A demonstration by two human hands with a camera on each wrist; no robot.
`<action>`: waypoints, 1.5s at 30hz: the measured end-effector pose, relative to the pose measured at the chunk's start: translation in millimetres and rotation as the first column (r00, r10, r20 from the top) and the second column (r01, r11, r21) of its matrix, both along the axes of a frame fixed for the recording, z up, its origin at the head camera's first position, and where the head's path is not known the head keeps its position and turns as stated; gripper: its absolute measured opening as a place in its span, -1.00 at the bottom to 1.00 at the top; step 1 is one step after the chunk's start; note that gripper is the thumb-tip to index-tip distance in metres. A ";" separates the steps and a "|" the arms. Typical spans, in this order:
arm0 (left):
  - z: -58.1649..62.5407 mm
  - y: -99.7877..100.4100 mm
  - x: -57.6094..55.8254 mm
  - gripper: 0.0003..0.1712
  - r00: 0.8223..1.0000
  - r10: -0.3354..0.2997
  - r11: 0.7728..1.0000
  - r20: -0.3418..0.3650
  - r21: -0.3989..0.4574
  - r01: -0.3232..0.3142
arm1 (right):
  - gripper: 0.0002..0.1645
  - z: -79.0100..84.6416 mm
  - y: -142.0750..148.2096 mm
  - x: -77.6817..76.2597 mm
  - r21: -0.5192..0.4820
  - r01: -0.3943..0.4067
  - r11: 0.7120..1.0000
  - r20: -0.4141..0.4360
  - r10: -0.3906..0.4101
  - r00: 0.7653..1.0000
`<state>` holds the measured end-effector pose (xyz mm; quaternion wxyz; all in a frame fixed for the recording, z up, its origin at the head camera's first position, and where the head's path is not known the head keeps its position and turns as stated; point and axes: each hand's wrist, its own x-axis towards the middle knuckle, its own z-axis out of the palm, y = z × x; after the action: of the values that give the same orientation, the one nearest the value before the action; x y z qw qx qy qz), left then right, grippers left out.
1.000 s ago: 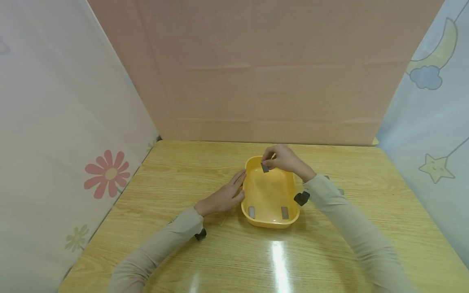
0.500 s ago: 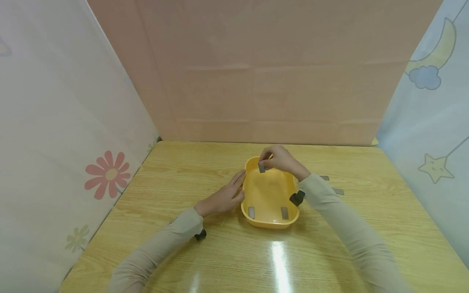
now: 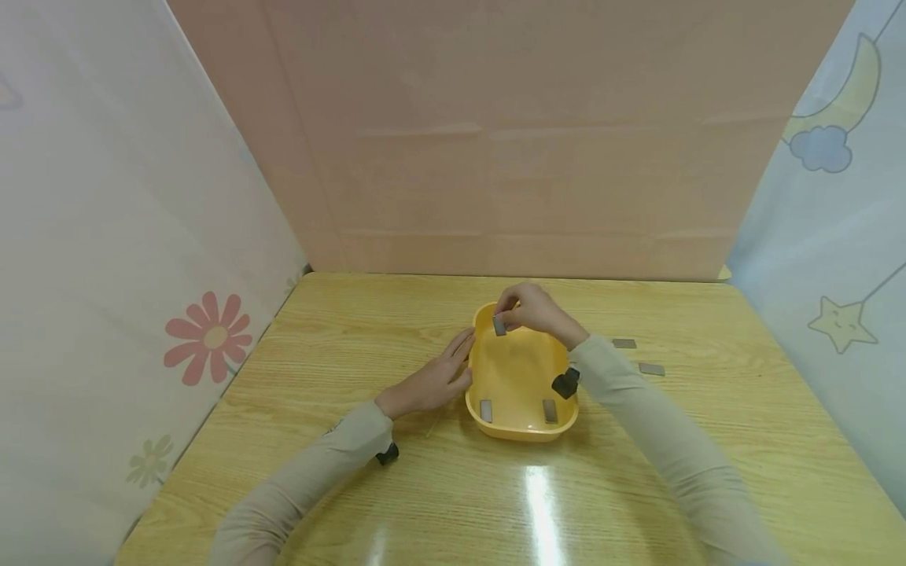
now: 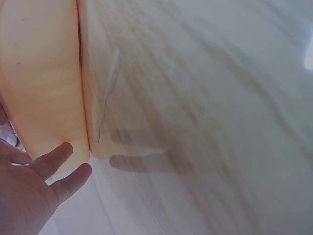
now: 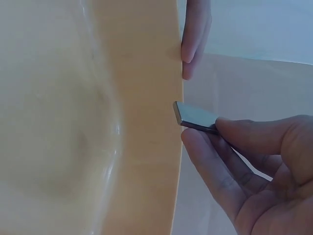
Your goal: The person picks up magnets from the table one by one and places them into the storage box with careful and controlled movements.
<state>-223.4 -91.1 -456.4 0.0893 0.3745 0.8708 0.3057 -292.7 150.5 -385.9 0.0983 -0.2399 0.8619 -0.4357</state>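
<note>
A yellow plastic basin (image 3: 522,435) stands on the table, its long side running away from me. My left hand (image 3: 442,379) rests against its left wall, fingers fairly straight; the left wrist view has fingertips on the outer wall (image 4: 46,83). Over the basin's far end, my right hand (image 3: 534,308) pinches a small flat metal block (image 3: 499,325) between thumb and fingers. In the right wrist view the shiny block (image 5: 195,116) sticks out past the fingertips, overlapping the basin's rim. Inside, at the near end, lie a left block (image 3: 486,411) and a right block (image 3: 550,411).
Right of the basin, two similar blocks lie on the wooden table (image 3: 340,346): a farther one (image 3: 624,343) and a nearer one (image 3: 651,369). A pink-brown backdrop (image 3: 510,141) closes off the far edge, with patterned sheets at both sides.
My right hand has shifted slightly left with the metal block in its pinch, bringing the two blocks on the table into fuller view. The left hand and basin stay in place.
</note>
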 end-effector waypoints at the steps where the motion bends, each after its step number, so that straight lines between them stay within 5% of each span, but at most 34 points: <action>1: 0.0 0.0 0.1 -0.24 1.000 0.000 1.000 -0.002 -0.001 0.000 | -0.91 -0.9 -0.6 -0.7 0.001 0.004 1.000 0.004 -0.004 1.000; 17: -0.8 0.4 -1.0 -0.25 1.000 0.001 1.000 0.003 -0.006 -0.001 | -0.86 -17.9 -7.5 -9.4 -0.006 0.063 0.998 0.158 -0.061 0.986; 45: -1.4 1.4 -1.1 -0.25 1.000 -0.005 1.000 -0.005 0.001 0.005 | -0.85 -33.0 -21.8 -7.6 0.094 0.075 0.993 0.211 -0.093 0.973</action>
<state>-224.4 -89.8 -457.9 0.0877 0.3777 0.8698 0.3050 -300.3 128.8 -418.9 0.1828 -0.1502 0.8734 -0.4257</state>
